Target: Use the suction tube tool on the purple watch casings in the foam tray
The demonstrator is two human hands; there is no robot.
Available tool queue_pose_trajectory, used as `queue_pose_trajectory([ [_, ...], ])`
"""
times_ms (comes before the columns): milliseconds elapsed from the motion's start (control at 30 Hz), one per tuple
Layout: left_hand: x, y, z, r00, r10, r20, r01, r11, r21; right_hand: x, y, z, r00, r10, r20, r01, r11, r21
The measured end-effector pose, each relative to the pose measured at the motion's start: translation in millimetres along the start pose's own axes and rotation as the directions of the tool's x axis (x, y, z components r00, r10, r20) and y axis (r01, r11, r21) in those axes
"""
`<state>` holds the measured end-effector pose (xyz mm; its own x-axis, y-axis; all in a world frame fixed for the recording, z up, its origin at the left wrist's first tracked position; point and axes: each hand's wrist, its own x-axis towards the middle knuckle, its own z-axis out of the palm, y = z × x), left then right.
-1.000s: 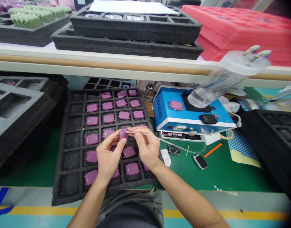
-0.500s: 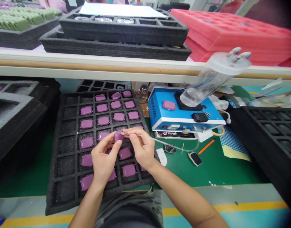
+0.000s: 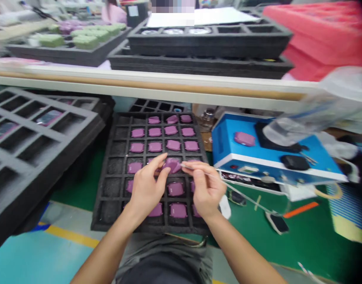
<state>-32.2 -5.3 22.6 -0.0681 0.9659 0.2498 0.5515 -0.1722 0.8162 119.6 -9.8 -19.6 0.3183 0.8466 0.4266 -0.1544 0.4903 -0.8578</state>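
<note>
Between the thumb and fingers of my left hand (image 3: 148,185) is a purple case (image 3: 172,165), tilted above the black foam tray (image 3: 110,181). My right hand (image 3: 209,187) pinches a thin tool (image 3: 187,165) with a clear tube (image 3: 246,196) trailing from it to the right. The tool's tip is beside the case's right edge; whether they touch is unclear. Several more purple cases, such as one at the front (image 3: 178,210), lie in the tray's compartments under and around my hands.
A blue machine (image 3: 228,138) at the right bears a purple case and a clear cylinder (image 3: 302,110). Grey foam trays (image 3: 51,136) are stacked at the left. A shelf edge (image 3: 169,86) crosses behind. An orange stick (image 3: 301,210) and a watch-like device (image 3: 277,222) lie on the green mat.
The view has swung left, so the tray, hands and machine appear further right. The case has turned in my left hand, and the tool's tip is now at its right edge.
</note>
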Motion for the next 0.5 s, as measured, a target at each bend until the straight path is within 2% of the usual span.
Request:
queue_pose_trajectory([
  [100, 58.4, -1.6, -23.6, 0.996, 0.078, 0.035, -0.086, 0.921, 0.381, -1.9, -0.5, 0.1, 0.999, 0.044, -0.033, -0.045, 0.999, -0.029],
  [167, 110.4, -8.6, -35.0, 1.0, 0.026, 0.016, -0.031, 0.839, 0.543, -2.1, 0.5, 0.6, 0.997, 0.075, -0.018, -0.075, 0.996, -0.042],
  [233, 156.7, -16.5, -38.5, 0.997, -0.076, 0.03, 0.043, 0.801, 0.597, -1.8, 1.2, 0.5, 0.996, 0.086, -0.011, -0.086, 0.994, -0.061],
  [300, 182.4, -21.3, -36.3, 0.991, -0.13, 0.043, 0.077, 0.791, 0.607, -1.6, 1.1, -0.5, 0.995, 0.097, -0.008, -0.097, 0.992, -0.086],
  [367, 177.6, -20.5, -35.2, 0.99, -0.136, 0.036, 0.085, 0.782, 0.617, -2.5, -0.1, -2.0, 0.993, 0.117, -0.002, -0.116, 0.988, -0.106],
  [400, 162.6, -17.1, -37.3, 0.991, -0.13, 0.025, 0.086, 0.772, 0.629, -3.5, -0.9, -2.8, 0.991, 0.13, 0.001, -0.13, 0.985, -0.113],
  [433, 139.8, -11.3, -42.1, 0.993, -0.12, 0.01, 0.086, 0.76, 0.644, -4.6, -1.6, -3.7, 0.99, 0.142, 0.001, -0.141, 0.983, -0.119],
  [500, 77.6, 10.1, -59.9, 0.996, -0.086, 0.025, 0.047, 0.737, 0.675, -6.6, -2.0, -5.4, 0.987, 0.16, -0.009, -0.16, 0.979, -0.124],
])
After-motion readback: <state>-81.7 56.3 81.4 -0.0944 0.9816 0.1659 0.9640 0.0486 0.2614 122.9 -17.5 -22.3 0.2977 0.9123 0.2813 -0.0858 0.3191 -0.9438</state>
